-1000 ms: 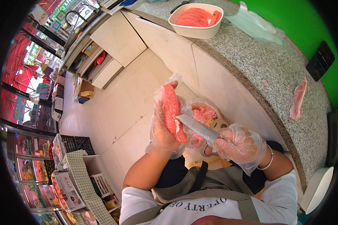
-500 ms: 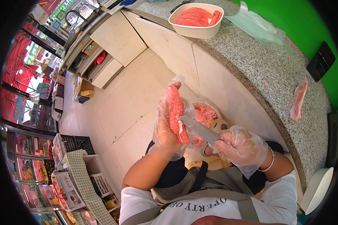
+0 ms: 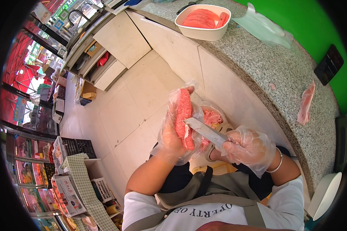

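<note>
My left hand (image 3: 172,134), in a clear plastic glove, is closed round a peeled red pomelo segment (image 3: 183,115) held upright. A white strip shows on the segment's lower right side. My right hand (image 3: 248,148), gloved too, grips a knife whose handle is hidden in the fingers. The tip of the knife's flat blade (image 3: 208,132) meets the segment's right edge. Below and behind the blade, a bin (image 3: 219,109) holds pink membrane scraps (image 3: 212,116). On the counter, a white tub (image 3: 204,34) contains several peeled segments (image 3: 199,18).
A speckled stone counter (image 3: 254,57) curves along my right. On it lie clear plastic gloves (image 3: 262,29), a black phone (image 3: 329,64), a pink membrane piece (image 3: 306,103) and a white container (image 3: 324,195). Shelves with a checked cloth (image 3: 83,177) and crates (image 3: 79,148) stand at left.
My left hand and the pomelo segment have shifted slightly right. The knife blade has turned a little in my right hand, its tip still at the segment's edge.
</note>
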A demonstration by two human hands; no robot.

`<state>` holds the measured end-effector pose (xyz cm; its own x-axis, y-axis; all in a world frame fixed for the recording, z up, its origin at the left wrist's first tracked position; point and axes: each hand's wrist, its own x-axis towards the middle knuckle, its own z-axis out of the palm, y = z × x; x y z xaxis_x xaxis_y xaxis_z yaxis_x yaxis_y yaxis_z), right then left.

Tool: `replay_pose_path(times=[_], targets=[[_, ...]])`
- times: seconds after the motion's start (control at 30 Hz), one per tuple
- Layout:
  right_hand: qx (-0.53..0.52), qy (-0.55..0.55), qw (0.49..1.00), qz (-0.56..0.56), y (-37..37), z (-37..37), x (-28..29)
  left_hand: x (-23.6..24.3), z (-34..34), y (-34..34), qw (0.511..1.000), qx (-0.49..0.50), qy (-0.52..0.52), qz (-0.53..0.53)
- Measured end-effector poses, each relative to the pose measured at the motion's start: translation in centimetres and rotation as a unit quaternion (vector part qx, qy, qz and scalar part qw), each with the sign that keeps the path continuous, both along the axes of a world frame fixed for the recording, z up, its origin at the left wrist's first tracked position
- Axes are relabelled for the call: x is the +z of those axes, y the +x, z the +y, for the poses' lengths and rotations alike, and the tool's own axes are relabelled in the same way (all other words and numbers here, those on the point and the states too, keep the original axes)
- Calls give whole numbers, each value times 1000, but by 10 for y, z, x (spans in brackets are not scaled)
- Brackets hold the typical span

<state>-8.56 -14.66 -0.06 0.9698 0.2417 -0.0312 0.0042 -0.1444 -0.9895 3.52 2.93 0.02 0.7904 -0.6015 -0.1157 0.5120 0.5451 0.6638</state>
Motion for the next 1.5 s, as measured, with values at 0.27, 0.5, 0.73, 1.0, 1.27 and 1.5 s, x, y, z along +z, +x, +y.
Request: replay_pose_path(times=[0.27,0.5,0.73,1.0,1.27,1.5], targets=[[-31,-67,997,0,1,2,12,-3,1,2,1000,17,1,-15],[-28,-194,972,-132,-1,-2,2,-1,0,1,999,18,28,-32],[-11,-200,974,-107,1,-3,5,-3,3,3,1000,-8,-3,-12],[53,-179,970,-155,3,-4,18,-13,4,7,997,-54,-2,-59],[-170,15,983,-66,-2,2,21,-11,4,2,982,1,107,-157],[-129,-50,981,137,24,-16,-32,-36,3,5,925,70,271,-256]])
